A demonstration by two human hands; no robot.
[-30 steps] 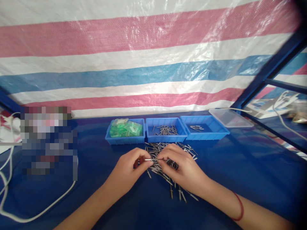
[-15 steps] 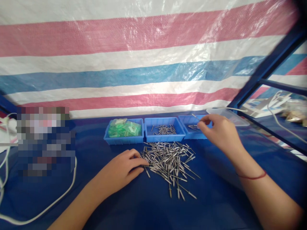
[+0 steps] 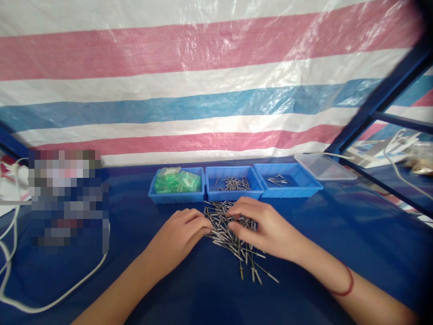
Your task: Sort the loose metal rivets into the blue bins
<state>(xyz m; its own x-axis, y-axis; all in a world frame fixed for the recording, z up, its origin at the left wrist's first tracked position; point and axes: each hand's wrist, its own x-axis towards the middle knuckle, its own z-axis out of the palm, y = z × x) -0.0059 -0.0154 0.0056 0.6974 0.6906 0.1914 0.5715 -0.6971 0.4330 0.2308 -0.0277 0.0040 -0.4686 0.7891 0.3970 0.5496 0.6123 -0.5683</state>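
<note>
A loose pile of blind rivets [image 3: 237, 246] lies on the blue tabletop, their thin stems pointing every way. At the pile's left edge is my left hand [image 3: 184, 234], fingers closed together with the tips against the rivets; whatever they pinch is hidden. Over the pile's right side reaches my right hand [image 3: 267, 223], thumb and fingers apart, nothing visibly held. Behind the pile, the middle blue bin [image 3: 233, 196] contains many rivets. A few more lie in the right blue bin [image 3: 297, 189].
The left blue bin [image 3: 177, 197] holds green plastic packets [image 3: 177, 181]. A clear plastic lid [image 3: 326, 167] lies behind the right bin. White cable [image 3: 67, 300] curls along the left side. A striped sheet [image 3: 203, 108] hangs behind, and a blue metal frame [image 3: 368, 110] stands at right.
My right hand has come from above the right bin, where it held a rivet, down and left to the pile. My left hand has stayed at the pile, its fingers drawn closer together.
</note>
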